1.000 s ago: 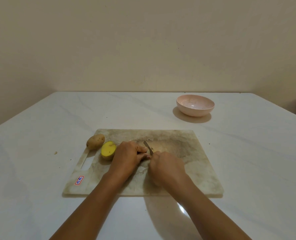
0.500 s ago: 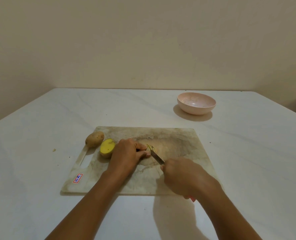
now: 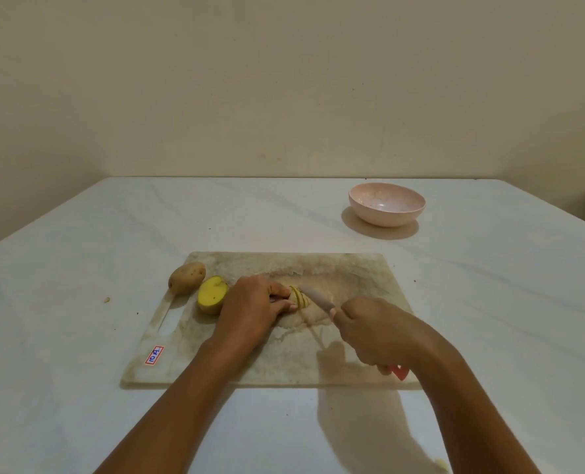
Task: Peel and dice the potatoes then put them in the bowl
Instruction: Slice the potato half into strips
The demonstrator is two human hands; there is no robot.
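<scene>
**Potato piece pinned under the knife at mid-board**

The left hand (image 3: 253,309) lies over a potato piece (image 3: 300,297) near the middle of the cutting board (image 3: 352,268). Its fingers are curled down on the piece and pin it to the board. Only the piece's right end shows, pale yellow with several thin cuts across it.

The right hand (image 3: 376,333), at about four o'clock from that piece, is closed round the knife (image 3: 318,300). The red butt of the handle pokes out below the fist. The blade runs up toward ten o'clock, with its tip at the piece's cut end. The blade is blurred, so it is hard to tell whether the edge touches the potato or sits just beside it.

At nine o'clock from the left hand, just beside its knuckles, a potato half (image 3: 212,294) lies with its yellow cut face up. Beyond it, at ten o'clock, a whole unpeeled potato (image 3: 187,277) sits at the board's far left corner, above the handle slot. A red and blue sticker (image 3: 154,355) marks the near left corner.

The pink bowl (image 3: 387,203) stands on the white table (image 3: 79,336), well apart from the board at one o'clock. A small crumb (image 3: 107,299) lies on the table at nine o'clock from the board.
</scene>
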